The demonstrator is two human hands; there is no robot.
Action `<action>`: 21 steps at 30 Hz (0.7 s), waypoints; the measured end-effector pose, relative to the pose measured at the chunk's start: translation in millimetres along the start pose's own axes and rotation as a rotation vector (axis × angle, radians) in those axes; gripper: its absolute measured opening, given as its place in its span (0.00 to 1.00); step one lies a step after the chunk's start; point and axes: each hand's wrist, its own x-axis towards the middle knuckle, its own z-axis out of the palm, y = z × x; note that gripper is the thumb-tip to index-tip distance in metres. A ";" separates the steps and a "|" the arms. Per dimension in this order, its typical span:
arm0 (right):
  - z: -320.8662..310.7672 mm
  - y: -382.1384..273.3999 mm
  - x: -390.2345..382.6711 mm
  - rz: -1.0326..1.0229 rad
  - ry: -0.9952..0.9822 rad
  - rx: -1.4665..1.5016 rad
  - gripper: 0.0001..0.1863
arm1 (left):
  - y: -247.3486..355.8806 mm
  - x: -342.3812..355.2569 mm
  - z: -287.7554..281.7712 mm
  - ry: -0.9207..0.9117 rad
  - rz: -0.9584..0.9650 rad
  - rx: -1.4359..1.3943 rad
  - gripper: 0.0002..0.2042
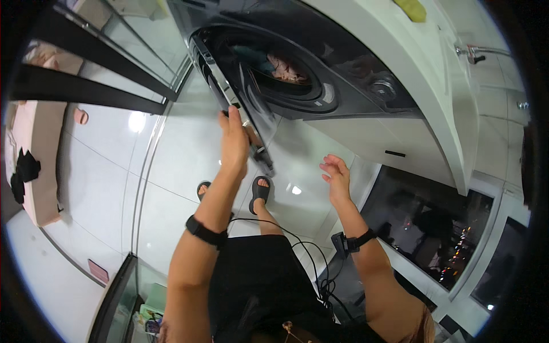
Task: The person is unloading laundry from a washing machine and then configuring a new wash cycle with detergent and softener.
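In front of me stands a dark front-loading washing machine (366, 68), its round door (220, 80) swung partly open to the left. Pink and teal laundry (286, 70) lies inside the drum. My left hand (233, 140) is at the outer edge of the door, fingers stretched along it and apparently touching it. To the right, my right hand (336, 171) hovers over the floor with its fingers loosely bent and apart, holding nothing. Each wrist wears a black band.
A white counter (412, 57) runs over the machine, with a white cabinet (377, 140) beside it. Dark-framed glass doors (91, 88) stand at left. A dark window (429, 223) is at right. Black cables (323, 274) hang near my legs. My feet in dark slippers (261, 194) stand below the door.
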 end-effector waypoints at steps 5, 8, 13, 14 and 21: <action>26.8 -11.3 -8.1 0.271 -0.259 0.469 0.23 | -18.4 34.6 55.3 -0.111 0.043 -0.389 0.32; 62.6 -20.2 12.5 0.396 -0.355 0.863 0.27 | -12.9 49.9 75.6 -0.209 0.033 -0.527 0.35; 98.0 -61.1 42.3 0.293 -0.336 1.162 0.27 | 10.7 59.3 102.6 -0.387 0.048 -0.626 0.36; 100.2 -65.2 49.1 0.224 -0.366 1.228 0.28 | 9.7 61.4 103.8 -0.382 0.053 -0.633 0.36; 99.8 -93.8 60.9 0.100 -0.454 1.312 0.32 | 17.8 51.4 110.3 -0.364 0.017 -0.678 0.35</action>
